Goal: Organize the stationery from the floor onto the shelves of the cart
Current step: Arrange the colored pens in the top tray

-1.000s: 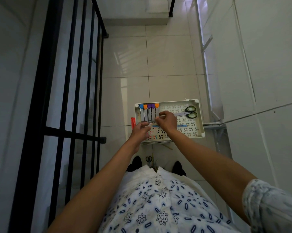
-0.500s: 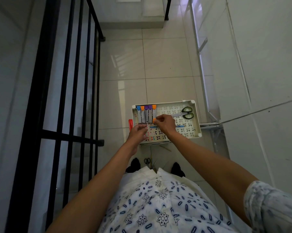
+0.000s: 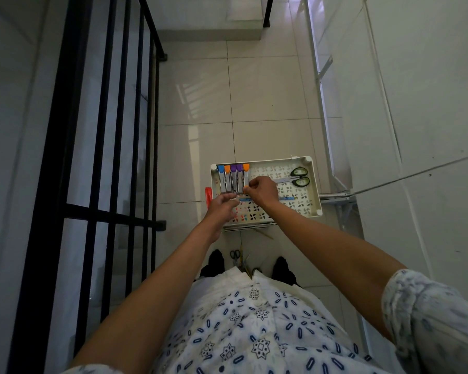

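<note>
Markers: five, clear barrels, blue/orange/purple caps, side by side; right hand fingers pinching orange-tipped one.

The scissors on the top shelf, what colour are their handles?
Black with green inside the loops, on the scissors, seen in the head view.

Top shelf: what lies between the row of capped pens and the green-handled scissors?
In the head view, the right hand sits between the capped pens and the scissors, pinching something small and orange. Beyond it is bare perforated shelf.

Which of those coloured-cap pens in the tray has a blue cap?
The leftmost pen in the row; the others have orange or purple caps.
</note>
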Tool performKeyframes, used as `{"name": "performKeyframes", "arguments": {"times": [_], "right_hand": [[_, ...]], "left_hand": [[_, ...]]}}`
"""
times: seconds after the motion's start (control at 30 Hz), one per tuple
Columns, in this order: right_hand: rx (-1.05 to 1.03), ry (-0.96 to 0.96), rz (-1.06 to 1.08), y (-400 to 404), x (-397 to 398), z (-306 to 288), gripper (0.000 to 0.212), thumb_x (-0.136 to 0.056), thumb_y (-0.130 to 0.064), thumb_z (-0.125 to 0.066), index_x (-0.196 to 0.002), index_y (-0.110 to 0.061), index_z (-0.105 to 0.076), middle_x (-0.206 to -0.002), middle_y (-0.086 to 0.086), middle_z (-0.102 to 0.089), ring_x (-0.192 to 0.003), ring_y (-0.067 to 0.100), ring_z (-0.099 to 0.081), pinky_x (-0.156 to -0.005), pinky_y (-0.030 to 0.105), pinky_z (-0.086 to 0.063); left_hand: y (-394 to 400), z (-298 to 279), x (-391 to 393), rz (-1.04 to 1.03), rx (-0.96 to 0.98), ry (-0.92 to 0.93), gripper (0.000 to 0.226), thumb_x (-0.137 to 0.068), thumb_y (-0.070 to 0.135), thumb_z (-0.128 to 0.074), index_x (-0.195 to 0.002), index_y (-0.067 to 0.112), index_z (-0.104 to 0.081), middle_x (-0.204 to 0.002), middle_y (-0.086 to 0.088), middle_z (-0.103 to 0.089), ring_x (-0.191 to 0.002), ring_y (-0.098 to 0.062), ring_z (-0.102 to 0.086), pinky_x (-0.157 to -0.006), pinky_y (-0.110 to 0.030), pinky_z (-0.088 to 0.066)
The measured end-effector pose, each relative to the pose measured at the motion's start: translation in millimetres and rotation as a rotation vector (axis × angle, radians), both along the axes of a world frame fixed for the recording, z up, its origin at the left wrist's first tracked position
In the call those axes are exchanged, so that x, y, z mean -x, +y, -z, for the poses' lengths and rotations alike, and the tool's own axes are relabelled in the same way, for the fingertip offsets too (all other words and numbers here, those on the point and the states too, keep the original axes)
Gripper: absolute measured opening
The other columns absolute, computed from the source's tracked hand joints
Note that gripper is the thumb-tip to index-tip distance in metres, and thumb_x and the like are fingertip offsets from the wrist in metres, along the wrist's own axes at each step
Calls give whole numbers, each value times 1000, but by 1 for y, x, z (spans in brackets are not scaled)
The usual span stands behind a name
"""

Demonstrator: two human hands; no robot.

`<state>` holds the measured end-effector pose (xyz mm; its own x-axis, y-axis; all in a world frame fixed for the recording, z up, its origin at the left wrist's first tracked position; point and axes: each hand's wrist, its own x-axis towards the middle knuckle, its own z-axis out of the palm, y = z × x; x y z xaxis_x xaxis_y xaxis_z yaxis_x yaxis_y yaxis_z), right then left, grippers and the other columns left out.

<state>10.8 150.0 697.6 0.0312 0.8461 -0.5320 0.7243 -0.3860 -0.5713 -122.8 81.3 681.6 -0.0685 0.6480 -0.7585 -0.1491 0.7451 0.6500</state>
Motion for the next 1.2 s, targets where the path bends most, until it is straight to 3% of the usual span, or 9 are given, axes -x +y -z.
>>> {"name": "performKeyframes", "arguments": {"times": [0.23,0.3,0.37,0.47,0.6,0.7,0.8,1.07,1.2], "right_hand": [[0,-39,-23,2,3,1,25,-88,-26,-70,-88,-1,-73,-86,17,-72,-85,29,-68,-72,36,-51],[-2,-30,-11,2,3,2,26,-88,-26,-70,-89,-1,-73,-87,17,-72,-86,29,-68,-75,37,-51],[-18,-8,12,3,2,3,27,-88,-26,-70,-99,-2,-72,-97,15,-73,-94,28,-67,-83,40,-54],[-34,13,31,4,2,4,33,-89,-26,-69,-114,-4,-68,-109,12,-71,-104,26,-65,-88,37,-52],[-36,26,38,6,3,7,35,-89,-23,-67,-119,-5,-66,-113,12,-70,-107,25,-64,-89,36,-51],[-36,28,41,7,2,8,34,-88,-21,-67,-118,-4,-66,-111,12,-70,-105,24,-65,-87,35,-50],[-31,24,47,8,1,9,32,-88,-21,-67,-116,-5,-67,-110,11,-70,-104,24,-65,-86,34,-50],[-36,-1,39,9,-3,11,25,-86,-22,-68,-105,-6,-69,-101,9,-70,-95,23,-65,-76,32,-47],[-34,-50,20,13,-8,10,22,-82,-25,-71,-83,-3,-74,-82,13,-73,-80,26,-68,-68,36,-51]], "left_hand": [[2,-2,-2,15,-6,-1,18,-97,18,-62,-114,22,-62,-126,-5,-61,-116,-20,-60,-101,-43,-54],[3,-3,-2,25,-1,5,19,-98,18,-61,-117,21,-60,-126,-5,-61,-112,-18,-61,-98,-41,-55],[3,-3,-3,38,-32,87,19,-98,17,-59,-117,21,-59,-123,-2,-61,-100,-12,-63,-84,-31,-59],[4,-6,-6,101,-176,331,26,-97,16,-57,-121,24,-57,-112,7,-61,-88,-3,-62,-61,-18,-53],[18,-9,-13,225,-214,350,40,-96,17,-59,-134,23,-48,-129,1,-58,-114,-14,-60,-84,-34,-58],[27,-8,-18,229,-133,303,43,-96,21,-61,-136,23,-46,-132,-4,-59,-119,-19,-59,-95,-41,-55],[31,-5,-21,201,-123,330,43,-94,23,-62,-134,22,-48,-130,-1,-60,-117,-16,-60,-90,-33,-54],[31,3,-31,186,-86,371,33,-92,20,-64,-124,18,-56,-121,-1,-64,-102,-18,-65,-85,-36,-58],[31,3,-38,212,-86,345,35,-92,19,-64,-125,20,-53,-117,-2,-64,-94,-15,-65,-78,-37,-59]]}}
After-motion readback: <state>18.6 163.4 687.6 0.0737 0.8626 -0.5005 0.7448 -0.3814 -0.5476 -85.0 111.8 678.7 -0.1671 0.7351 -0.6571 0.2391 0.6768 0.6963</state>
